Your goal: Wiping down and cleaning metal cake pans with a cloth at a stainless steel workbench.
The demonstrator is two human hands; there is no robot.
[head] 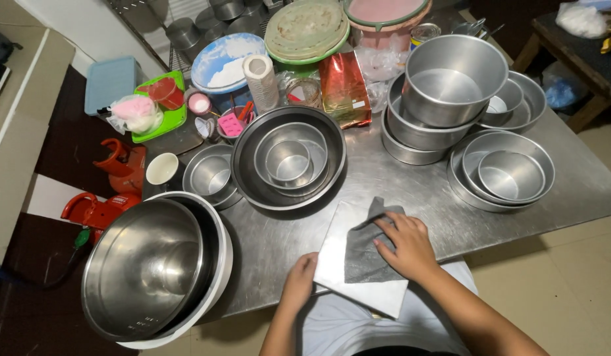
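**Flat metal sheet under grey cloth, near edge of steel worktop**

Packages: a shiny red foil pouch (345, 89) with a pale rectangular label low on its front stands at the far middle of the worktop (569, 178). Just left of it is a white paper roll (261, 80), upright. Far left, a green tray (161, 115) carries a red cup and a bagged pink item.

Materials: the worktop is brushed stainless steel. A flat, square, matte silver sheet (335, 254) lies at the near edge, its near corner overhanging. A dark grey cloth (366, 254), crumpled, lies on top of it.

Hands: the right hand (403, 245) rests palm down on the cloth, fingers spread and flat, pressing rather than gripping. The left hand (300, 280) holds the sheet's left edge, fingers curled loosely around it.

Containers: a large steel bowl (147, 267) sits nested in a white-rimmed bowl at near left, empty. A wide steel pan (289, 158) in the centre holds smaller round tins nested inside. Right of it, a stack of round tins (450, 86) rises tallest; another nested set (503, 173) sits near right. All look empty.
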